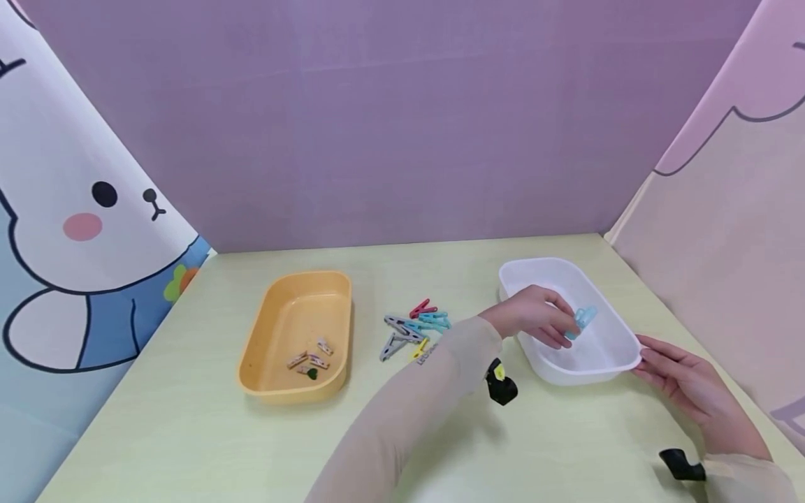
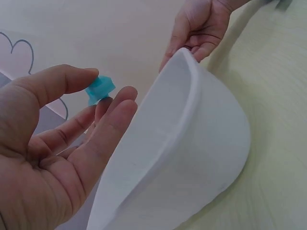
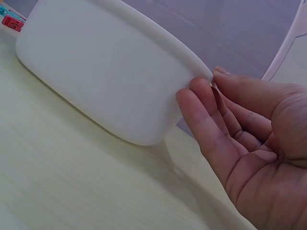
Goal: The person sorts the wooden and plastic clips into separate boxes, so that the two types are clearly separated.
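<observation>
My left hand (image 1: 542, 318) reaches over the white basin (image 1: 546, 363) and pinches a light-blue clothespin (image 1: 586, 317) between thumb and fingertips. In the left wrist view, the end of that clothespin (image 2: 100, 89) pokes out past the thumb, above the basin's rim. At the basin's near right corner, my right hand (image 1: 682, 381) holds the rim. The right wrist view has the right thumb on top of the rim and the fingers (image 3: 199, 112) against the outer wall of the basin (image 3: 105, 72).
Between the containers lies a pile of clothespins: red (image 1: 423, 307), blue (image 1: 434, 319), grey (image 1: 393, 346) and yellow (image 1: 420, 347). To the left stands a yellow-orange basin (image 1: 295, 300) holding several small wooden clothespins (image 1: 317, 361). A purple backdrop (image 1: 402, 140) closes off the table's far edge.
</observation>
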Demonstrator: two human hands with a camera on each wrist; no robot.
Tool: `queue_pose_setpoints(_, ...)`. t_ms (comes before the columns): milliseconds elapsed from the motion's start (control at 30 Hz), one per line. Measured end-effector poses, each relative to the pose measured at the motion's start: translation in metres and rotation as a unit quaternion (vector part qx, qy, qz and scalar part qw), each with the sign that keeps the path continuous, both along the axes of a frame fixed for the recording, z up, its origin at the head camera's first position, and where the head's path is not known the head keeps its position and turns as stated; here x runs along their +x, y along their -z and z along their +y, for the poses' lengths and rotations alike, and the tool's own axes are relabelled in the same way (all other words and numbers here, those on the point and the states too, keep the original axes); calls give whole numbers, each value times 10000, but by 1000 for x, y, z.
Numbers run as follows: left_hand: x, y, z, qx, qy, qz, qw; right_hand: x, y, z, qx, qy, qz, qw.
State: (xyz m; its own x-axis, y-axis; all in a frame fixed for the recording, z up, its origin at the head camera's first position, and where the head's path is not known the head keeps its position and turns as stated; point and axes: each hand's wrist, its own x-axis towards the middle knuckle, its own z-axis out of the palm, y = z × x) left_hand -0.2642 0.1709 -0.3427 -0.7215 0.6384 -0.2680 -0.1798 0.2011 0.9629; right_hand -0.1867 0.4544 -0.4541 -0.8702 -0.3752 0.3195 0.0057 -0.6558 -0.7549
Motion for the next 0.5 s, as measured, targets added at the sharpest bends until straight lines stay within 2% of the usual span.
queue_pose_setpoints(233, 2, 14, 15, -358, -309, 178, 9987, 1, -2, 0, 39, -7, 16, 10000)
queue_pose_setpoints(400, 1, 18, 19, -637, -539, 297, 9961, 0, -3, -2, 141, 81, -44, 9999)
queue_pose_setpoints(500, 0, 19, 22, -934, -543, 566, 9925, -1, -4, -2, 160, 131, -86, 9997)
